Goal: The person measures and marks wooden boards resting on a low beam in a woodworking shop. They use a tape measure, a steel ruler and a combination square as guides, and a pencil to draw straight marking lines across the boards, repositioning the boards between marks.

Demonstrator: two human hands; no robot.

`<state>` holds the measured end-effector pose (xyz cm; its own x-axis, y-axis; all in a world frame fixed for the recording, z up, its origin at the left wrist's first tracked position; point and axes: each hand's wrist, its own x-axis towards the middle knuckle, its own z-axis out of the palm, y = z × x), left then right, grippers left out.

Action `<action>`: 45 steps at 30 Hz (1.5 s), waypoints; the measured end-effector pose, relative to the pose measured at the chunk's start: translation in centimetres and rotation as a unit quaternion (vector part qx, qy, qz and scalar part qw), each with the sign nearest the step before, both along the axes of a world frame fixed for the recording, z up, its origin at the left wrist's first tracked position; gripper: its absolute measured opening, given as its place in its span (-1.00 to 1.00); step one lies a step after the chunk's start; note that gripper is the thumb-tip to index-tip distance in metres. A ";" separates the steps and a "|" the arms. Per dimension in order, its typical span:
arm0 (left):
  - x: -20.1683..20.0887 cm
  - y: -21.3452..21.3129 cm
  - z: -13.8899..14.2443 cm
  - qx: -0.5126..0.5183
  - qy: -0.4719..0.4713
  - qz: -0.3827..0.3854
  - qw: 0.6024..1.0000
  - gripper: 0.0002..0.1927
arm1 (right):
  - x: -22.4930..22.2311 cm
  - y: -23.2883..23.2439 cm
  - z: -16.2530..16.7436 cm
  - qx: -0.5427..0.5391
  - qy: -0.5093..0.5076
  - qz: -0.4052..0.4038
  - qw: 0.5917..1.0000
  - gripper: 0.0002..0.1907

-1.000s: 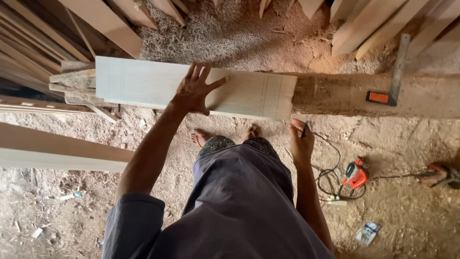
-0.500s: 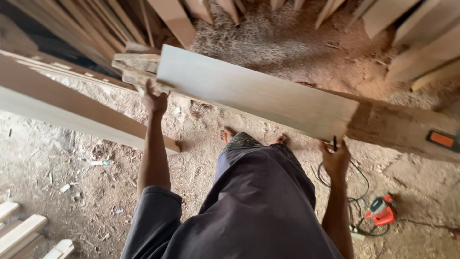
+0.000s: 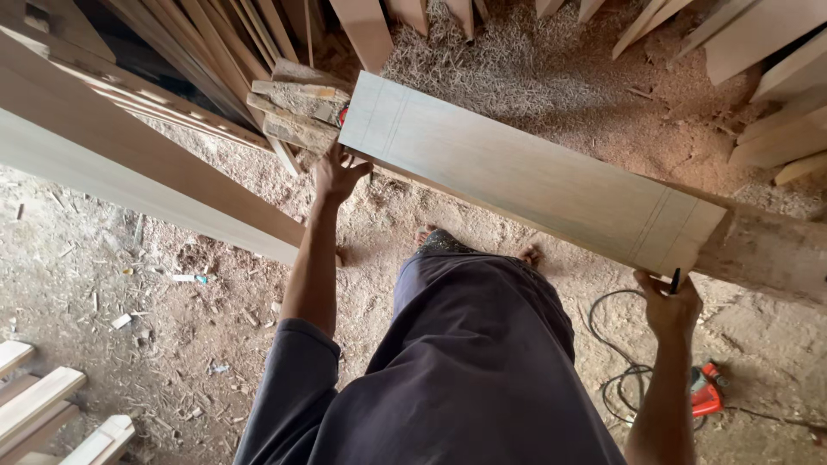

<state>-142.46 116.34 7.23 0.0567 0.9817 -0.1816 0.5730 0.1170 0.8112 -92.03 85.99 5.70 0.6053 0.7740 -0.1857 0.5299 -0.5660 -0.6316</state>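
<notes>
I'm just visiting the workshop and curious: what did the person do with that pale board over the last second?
A second ago the left hand lay flat on top of the board; now it grips the board's left end, and the right hand, holding a dark pencil, grips the right end. The beam beneath and the red power tool stayed put.

Pale tan board point(image 3: 525, 176) with pencil lines; red tool point(image 3: 706, 392).

The fingers of the left hand point(image 3: 338, 175) curl under the pale board point(image 3: 530, 172), out of sight. The right hand point(image 3: 668, 303) hides most of a dark pencil point(image 3: 674, 280). The long plank point(image 3: 129, 172) and red power tool point(image 3: 706, 389) are partly cut off or covered.
</notes>
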 end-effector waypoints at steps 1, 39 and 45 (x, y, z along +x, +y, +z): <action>-0.3 0.0 -0.4 -0.001 -0.007 0.000 1.000 -0.20 | -0.2 0.1 0.1 -0.017 -0.008 -0.013 1.000 -0.60; 4.0 -2.4 -1.4 0.073 0.118 0.036 0.990 -0.64 | -2.8 1.3 1.6 0.096 -0.015 -0.148 0.984 -0.87; 3.8 -2.5 -2.1 0.279 0.107 -0.031 0.954 -0.56 | -2.6 1.0 0.2 0.123 0.013 -0.163 0.979 -0.81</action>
<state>-138.70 113.89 5.14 0.1372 0.9253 0.3535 0.7246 -0.3371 0.6011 -94.67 86.98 5.87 0.8257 0.5630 -0.0361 0.3280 -0.5312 -0.7812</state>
